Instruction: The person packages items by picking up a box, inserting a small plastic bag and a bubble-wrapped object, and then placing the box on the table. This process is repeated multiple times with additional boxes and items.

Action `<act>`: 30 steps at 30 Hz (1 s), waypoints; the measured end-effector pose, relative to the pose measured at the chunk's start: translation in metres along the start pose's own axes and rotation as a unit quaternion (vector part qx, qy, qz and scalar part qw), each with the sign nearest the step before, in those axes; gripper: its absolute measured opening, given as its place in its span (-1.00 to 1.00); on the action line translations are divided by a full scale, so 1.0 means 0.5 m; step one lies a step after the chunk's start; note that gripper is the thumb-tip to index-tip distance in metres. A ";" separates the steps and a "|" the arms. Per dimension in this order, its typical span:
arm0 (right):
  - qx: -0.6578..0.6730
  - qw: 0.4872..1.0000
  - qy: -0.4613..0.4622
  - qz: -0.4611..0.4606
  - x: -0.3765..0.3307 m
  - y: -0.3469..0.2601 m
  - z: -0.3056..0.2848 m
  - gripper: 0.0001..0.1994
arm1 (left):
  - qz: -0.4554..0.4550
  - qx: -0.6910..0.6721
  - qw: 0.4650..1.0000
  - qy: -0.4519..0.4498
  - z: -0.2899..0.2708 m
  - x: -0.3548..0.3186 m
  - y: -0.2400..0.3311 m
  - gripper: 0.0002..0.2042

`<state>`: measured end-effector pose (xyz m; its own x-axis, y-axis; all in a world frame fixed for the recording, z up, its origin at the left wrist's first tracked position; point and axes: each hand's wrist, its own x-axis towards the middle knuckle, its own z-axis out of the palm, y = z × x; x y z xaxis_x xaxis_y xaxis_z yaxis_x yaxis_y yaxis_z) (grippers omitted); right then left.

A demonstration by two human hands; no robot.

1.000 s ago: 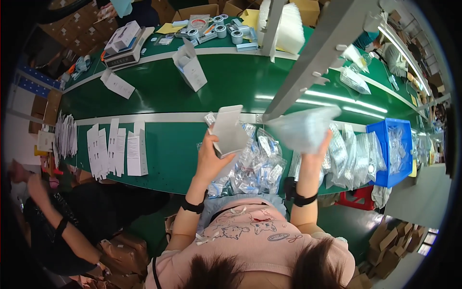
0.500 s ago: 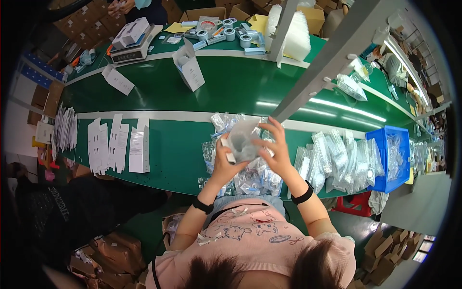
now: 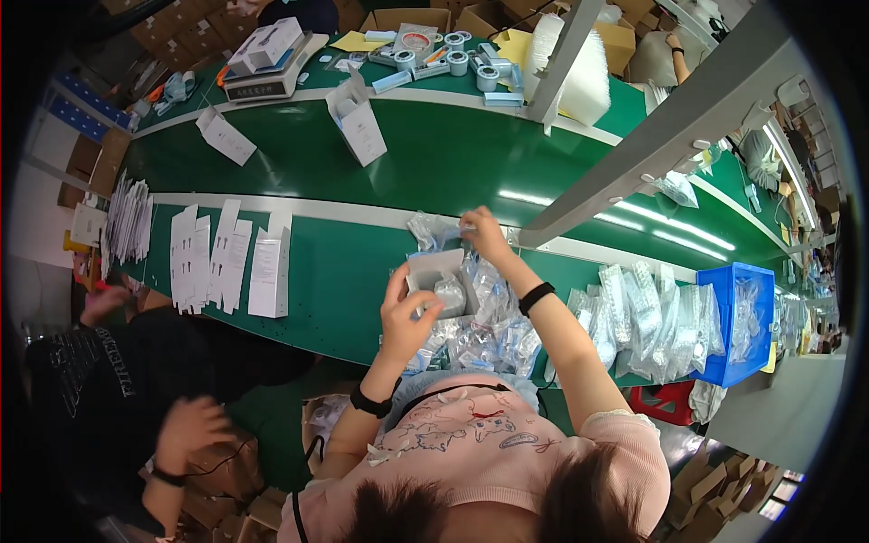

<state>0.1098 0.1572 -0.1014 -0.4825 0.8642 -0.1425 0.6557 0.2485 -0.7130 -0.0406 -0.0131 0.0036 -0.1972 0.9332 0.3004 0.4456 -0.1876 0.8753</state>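
Note:
My left hand (image 3: 406, 320) is closed round an open white carton (image 3: 418, 287), held over the near edge of the table. Inside the carton's mouth sits a clear, bubble-wrapped item (image 3: 450, 294). Beyond it, my right hand (image 3: 486, 233) reaches to the far side of a heap of clear plastic bags (image 3: 489, 339) with small white and blue parts. Its fingers are bent together at the bags there, and what they pinch is too small to make out.
Flat white cartons (image 3: 192, 258) lie at left by a standing carton (image 3: 270, 276). Bubble-wrap pouches (image 3: 647, 308) and a blue bin (image 3: 759, 312) are at right. A grey post (image 3: 634, 154) slants overhead. A co-worker's hand (image 3: 195, 425) is at lower left.
My right hand has let go of the carton's mouth and moved away to the far bags. The carton stays in my left hand, shifted slightly left. A co-worker's hands have appeared at left.

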 end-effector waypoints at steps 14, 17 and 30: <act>-0.095 0.897 0.047 -0.430 -0.239 -0.258 -0.204 -0.80 | -0.131 -0.111 0.985 0.003 0.008 0.059 -0.041 -0.87; -0.179 0.889 -0.047 -0.419 -0.226 -0.242 -0.155 -0.73 | -0.169 -0.104 0.979 -0.039 0.003 0.064 -0.021 -0.90; 0.232 0.936 0.061 -0.259 -0.181 -0.151 -0.030 -0.37 | -0.082 -0.221 0.968 0.082 -0.055 0.084 -0.113 -0.65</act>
<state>0.1125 0.0669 -0.0245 -0.5782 0.7300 0.3643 0.0159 0.4565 -0.8896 -0.0979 0.0285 -0.0228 -0.3851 0.9074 0.1681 -0.0129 -0.1875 0.9822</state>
